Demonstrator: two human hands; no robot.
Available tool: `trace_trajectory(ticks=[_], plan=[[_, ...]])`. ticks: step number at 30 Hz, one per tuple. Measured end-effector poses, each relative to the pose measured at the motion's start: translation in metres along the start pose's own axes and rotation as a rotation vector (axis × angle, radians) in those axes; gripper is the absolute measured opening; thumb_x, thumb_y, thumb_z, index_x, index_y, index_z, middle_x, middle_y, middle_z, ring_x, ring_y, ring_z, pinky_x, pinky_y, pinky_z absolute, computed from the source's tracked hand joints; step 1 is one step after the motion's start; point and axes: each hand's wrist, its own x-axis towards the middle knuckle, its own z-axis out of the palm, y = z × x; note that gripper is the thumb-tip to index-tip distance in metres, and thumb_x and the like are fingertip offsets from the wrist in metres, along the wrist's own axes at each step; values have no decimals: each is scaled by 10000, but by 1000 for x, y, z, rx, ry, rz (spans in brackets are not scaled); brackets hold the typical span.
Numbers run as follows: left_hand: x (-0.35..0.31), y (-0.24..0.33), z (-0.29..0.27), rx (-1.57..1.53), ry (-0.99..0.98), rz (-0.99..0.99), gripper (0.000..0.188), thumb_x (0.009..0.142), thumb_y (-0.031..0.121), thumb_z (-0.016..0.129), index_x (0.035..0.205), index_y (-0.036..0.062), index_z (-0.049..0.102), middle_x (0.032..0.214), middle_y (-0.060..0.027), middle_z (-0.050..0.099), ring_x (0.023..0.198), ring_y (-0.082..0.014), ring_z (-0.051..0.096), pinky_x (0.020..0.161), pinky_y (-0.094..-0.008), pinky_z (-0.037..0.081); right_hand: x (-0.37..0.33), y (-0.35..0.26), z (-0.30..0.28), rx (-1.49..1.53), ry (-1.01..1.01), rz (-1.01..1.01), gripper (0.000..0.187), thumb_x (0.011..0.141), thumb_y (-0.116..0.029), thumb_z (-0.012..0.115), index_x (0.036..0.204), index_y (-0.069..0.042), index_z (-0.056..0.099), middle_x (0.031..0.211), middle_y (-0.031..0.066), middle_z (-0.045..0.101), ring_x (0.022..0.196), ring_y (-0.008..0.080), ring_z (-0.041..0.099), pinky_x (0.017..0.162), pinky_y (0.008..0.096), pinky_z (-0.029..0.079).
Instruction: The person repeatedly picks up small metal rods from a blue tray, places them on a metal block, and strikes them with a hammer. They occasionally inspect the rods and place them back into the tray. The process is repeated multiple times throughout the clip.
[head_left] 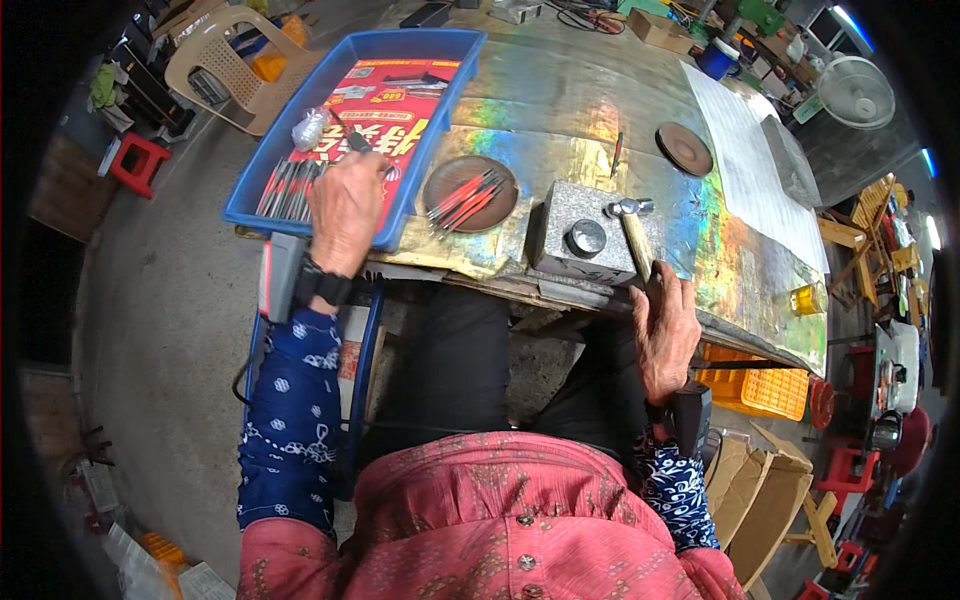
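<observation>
My left hand (348, 212) is over the blue plastic tray (262, 150), with its fingers curled and closed. Close to its fingertips lies a dark thin piece (358, 141); what the fingers hold is hard to see. Beside this hand, several red and dark slender rods (288, 190) lie in rows in the tray. My right hand (666, 335) is at the table's front edge, closed around the lower end of a wooden hammer handle (637, 243). The hammer's metal head (629, 207) rests on a grey stone block (566, 208), next to a round dark metal piece (586, 238).
Between tray and block, a round brown dish (500, 210) bears several red rods. Further back are one loose rod (617, 153) and a brown disc (685, 148). A yellow jar (808, 299) stands near the right edge. A beige chair (215, 60) stands beyond the tray.
</observation>
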Motion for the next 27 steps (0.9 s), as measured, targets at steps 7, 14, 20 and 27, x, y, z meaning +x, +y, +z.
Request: trace_trajectory(ticks=[7,14,20,27], plan=[[9,-46,11,172,-356,-139,138,768,126,712,823,6,672,807,-214,662,822,-367,658,705,-451,511,1,1,0,21,-1,8,422,875,-204,660,1251,-69,522,997,187,542,850,404,586,677,453,485],[17,-49,24,257,-422,-140,114,771,57,591,821,-15,663,852,-248,667,839,-412,664,709,-500,532,3,3,-1,16,-12,-20,418,870,-188,663,1244,-70,518,985,191,540,839,404,581,675,455,479],[23,-57,39,361,-501,-200,160,771,114,654,895,20,693,913,-212,685,882,-389,672,740,-498,541,5,1,-6,66,-28,-10,414,867,-191,663,1233,-57,523,954,193,550,824,403,584,689,442,477],[28,-82,49,54,-618,-217,173,696,81,775,744,-36,656,673,-211,656,669,-336,688,618,-435,534,11,20,-19,121,-7,64,346,869,-219,660,1158,-51,572,895,173,566,762,368,599,654,424,480]])
